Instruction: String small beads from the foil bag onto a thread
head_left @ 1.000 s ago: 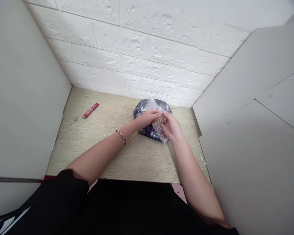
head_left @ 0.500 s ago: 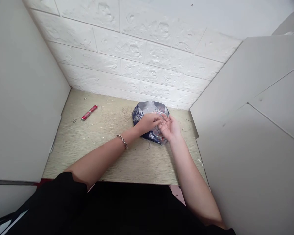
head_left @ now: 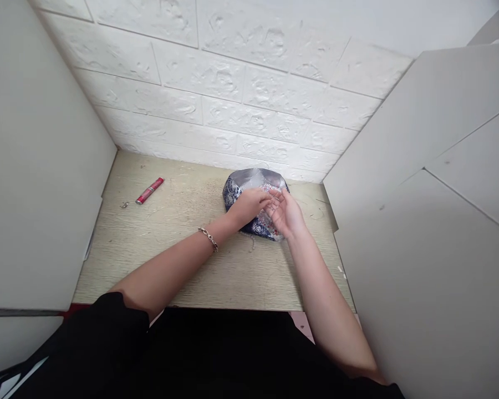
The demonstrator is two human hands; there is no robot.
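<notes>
Step in hand, seemingly: fine fingerwork over one navy-patterned pouch (head_left: pixel 232 195), on the table (head_left: pixel 233 277) near the wall (head_left: pixel 216 77). Left hand (head_left: pixel 248 206): fingertips drawn together; any pinched piece cannot be told. Right hand (head_left: pixel 289 215): palm upturned, fingers loosely spread. Next move likely calls for a steady palm. Also: one red tube (head_left: pixel 149 191), one bracelet (head_left: pixel 208 239).

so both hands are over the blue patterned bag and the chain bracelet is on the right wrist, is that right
Not quite: the head view shows the chain bracelet on the left wrist. The left hand and right hand are both over the blue patterned bag, as you say.
</notes>
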